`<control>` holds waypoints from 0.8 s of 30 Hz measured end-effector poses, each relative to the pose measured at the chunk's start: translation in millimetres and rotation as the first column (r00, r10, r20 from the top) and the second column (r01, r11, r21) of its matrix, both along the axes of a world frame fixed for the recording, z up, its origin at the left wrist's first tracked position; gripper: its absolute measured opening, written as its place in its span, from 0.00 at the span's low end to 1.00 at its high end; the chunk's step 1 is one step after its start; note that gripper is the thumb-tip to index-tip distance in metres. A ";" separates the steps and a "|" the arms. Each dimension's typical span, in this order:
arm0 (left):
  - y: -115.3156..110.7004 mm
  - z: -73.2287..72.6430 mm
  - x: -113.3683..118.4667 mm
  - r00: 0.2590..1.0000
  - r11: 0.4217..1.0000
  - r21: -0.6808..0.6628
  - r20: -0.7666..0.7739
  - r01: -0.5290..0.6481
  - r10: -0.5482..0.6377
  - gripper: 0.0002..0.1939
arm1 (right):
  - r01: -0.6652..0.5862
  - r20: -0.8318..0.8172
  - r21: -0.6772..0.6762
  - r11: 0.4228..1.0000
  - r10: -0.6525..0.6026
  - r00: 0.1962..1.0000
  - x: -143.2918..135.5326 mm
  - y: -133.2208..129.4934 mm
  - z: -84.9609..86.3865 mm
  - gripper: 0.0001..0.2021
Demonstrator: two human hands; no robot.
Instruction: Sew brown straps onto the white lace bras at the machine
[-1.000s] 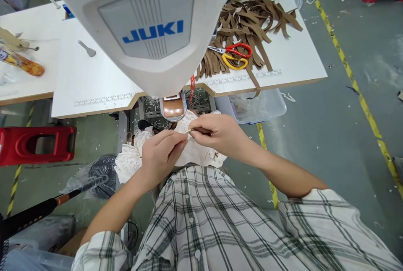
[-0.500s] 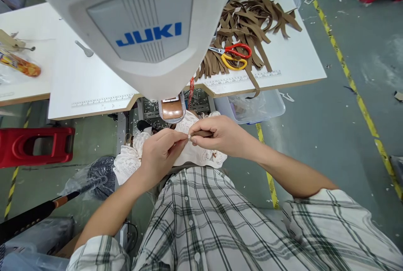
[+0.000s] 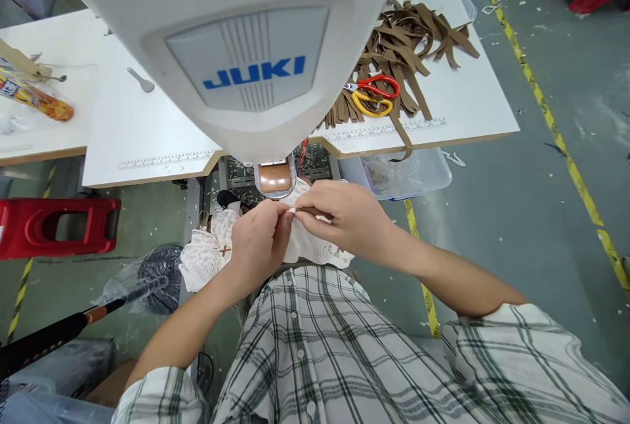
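My left hand (image 3: pixel 260 235) is closed in a pinch, its thumb and forefinger on a small white piece (image 3: pixel 292 210). Meeting it fingertip to fingertip, my right hand (image 3: pixel 347 219) pinches the folded end of a brown fabric strip (image 3: pixel 309 211), mostly hidden by the fingers. Whether the white piece belongs to the garment below, I cannot tell. Under both hands hangs a white lace garment (image 3: pixel 312 245) in front of my shirt. More white lace (image 3: pixel 204 256) with a small brown bow bunches to the left. Just beyond my fingertips is the sewing machine's brown-topped work end (image 3: pixel 275 178).
A white JUKI machine head (image 3: pixel 246 128) looms over the table (image 3: pixel 147 128). Red-and-yellow scissors (image 3: pixel 377 92) lie on a heap of brown strips (image 3: pixel 411 43). A clear plastic bin (image 3: pixel 428 174) sits below the edge; a red stool (image 3: pixel 105 227) stands left.
The view has shifted slightly. My left fingers have curled in more, and less of the brown strip shows in my right hand. Both hands still meet at the white piece.
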State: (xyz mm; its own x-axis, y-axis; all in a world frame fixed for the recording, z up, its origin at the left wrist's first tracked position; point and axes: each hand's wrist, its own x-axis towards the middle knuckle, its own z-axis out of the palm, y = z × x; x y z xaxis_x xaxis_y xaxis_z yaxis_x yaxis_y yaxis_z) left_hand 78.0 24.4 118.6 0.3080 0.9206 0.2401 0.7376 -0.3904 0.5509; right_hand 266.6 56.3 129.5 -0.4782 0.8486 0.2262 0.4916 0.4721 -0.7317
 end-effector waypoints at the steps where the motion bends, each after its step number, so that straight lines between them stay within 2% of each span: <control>1: 2.3 0.4 -1.1 0.999 0.999 0.000 -0.004 -0.037 0.037 0.12 | -0.010 0.024 0.027 1.000 0.009 1.000 -3.5 7.2 3.3 0.07; 3: 9.4 -0.6 -7.8 0.993 0.993 0.052 -0.039 -0.110 0.112 0.11 | -0.047 0.056 -0.018 0.999 0.048 0.997 -10.6 25.4 10.5 0.06; 5: 18.5 -4.8 -20.1 0.987 0.974 0.207 -0.116 -0.090 0.116 0.10 | -0.081 0.104 -0.104 0.991 0.091 0.990 -16.6 43.5 17.2 0.09; 7: 27.8 -11.2 -34.9 0.977 0.921 0.388 -0.207 0.032 0.053 0.10 | -0.085 0.171 -0.148 0.985 0.110 0.979 -21.0 55.5 22.6 0.13; 9: 36.0 -17.4 -48.4 0.958 0.844 0.503 -0.284 0.185 -0.041 0.14 | -0.076 0.225 -0.167 0.983 0.113 0.968 -23.9 60.0 26.8 0.15; 11: 42.9 -21.7 -57.8 0.935 0.794 0.541 -0.340 0.279 -0.097 0.17 | -0.058 0.251 -0.181 0.982 0.103 0.962 -25.9 59.8 30.3 0.15; 14: 50.6 -23.4 -63.7 0.903 0.771 0.530 -0.410 0.352 -0.129 0.18 | -0.036 0.277 -0.185 0.982 0.087 0.957 -27.9 58.2 33.9 0.15; 17: 52.3 -19.2 -61.2 0.883 0.776 0.505 -0.449 0.379 -0.139 0.17 | -0.016 0.298 -0.173 0.985 0.068 0.952 -27.1 56.0 29.8 0.13; 19: 48.0 -12.7 -55.5 0.878 0.814 0.464 -0.465 0.350 -0.113 0.18 | -0.002 0.275 -0.095 0.995 0.029 0.961 -24.5 50.8 19.4 0.10; 21: 41.0 -4.3 -48.1 0.872 0.883 0.376 -0.485 0.281 -0.070 0.18 | 0.026 0.228 0.076 0.997 -0.043 0.973 -21.3 42.3 3.6 0.09; 24: 34.8 6.3 -41.6 0.857 0.953 0.230 -0.512 0.198 -0.054 0.18 | 0.111 0.160 0.335 0.936 -0.173 0.972 -18.4 29.6 -21.4 0.14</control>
